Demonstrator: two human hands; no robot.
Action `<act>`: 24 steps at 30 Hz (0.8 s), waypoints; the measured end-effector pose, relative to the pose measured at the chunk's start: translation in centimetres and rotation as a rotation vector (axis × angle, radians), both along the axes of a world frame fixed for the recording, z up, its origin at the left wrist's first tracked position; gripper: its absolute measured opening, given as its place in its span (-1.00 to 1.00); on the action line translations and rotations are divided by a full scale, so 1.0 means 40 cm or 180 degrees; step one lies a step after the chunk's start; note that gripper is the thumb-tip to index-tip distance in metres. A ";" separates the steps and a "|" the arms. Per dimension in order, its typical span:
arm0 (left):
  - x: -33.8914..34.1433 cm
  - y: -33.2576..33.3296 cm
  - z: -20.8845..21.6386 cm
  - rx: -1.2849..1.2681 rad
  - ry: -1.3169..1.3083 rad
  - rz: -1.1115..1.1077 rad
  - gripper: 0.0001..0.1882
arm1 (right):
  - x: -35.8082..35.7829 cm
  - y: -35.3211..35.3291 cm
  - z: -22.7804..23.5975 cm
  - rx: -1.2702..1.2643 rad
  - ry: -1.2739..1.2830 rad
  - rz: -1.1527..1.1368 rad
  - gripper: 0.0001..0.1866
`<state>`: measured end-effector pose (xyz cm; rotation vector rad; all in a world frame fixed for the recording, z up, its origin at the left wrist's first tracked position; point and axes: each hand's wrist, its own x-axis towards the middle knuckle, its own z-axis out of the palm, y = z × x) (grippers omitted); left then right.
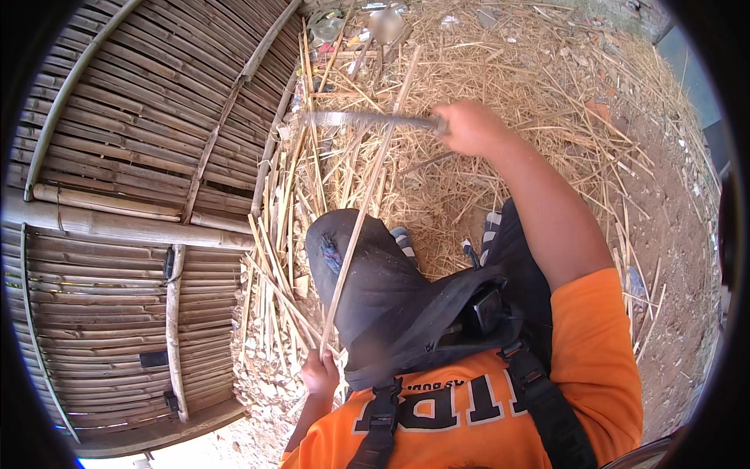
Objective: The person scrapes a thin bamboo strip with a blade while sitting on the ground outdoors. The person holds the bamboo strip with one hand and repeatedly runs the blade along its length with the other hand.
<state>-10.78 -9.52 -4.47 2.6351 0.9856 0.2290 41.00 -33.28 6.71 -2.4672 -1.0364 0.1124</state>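
My left hand (320, 373) is low beside my left hip, its fingers closed round the near end of a long, pale bamboo strip (349, 258). The strip slants up across my left knee and away over the straw. Farther out, my right hand (471, 129) grips the handle of a large knife (355, 119), its long blade pointing left. That blade crosses the far part of the strip; whether they touch I cannot tell. Motion smears the blade's tip slightly.
Straw and bamboo shavings (523, 94) cover the ground ahead. More split strips (269, 297) lie along my left, near a slatted bamboo wall (133, 117) with a thick horizontal pole (117, 223). Bare soil (680, 258) shows on the right. My bent knees are between my hands.
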 end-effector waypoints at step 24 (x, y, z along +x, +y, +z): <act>-0.018 0.106 -0.044 0.0201 0.0251 -0.0497 -0.79 | 0.059 -0.035 -0.093 0.0697 0.0398 -0.0613 -0.67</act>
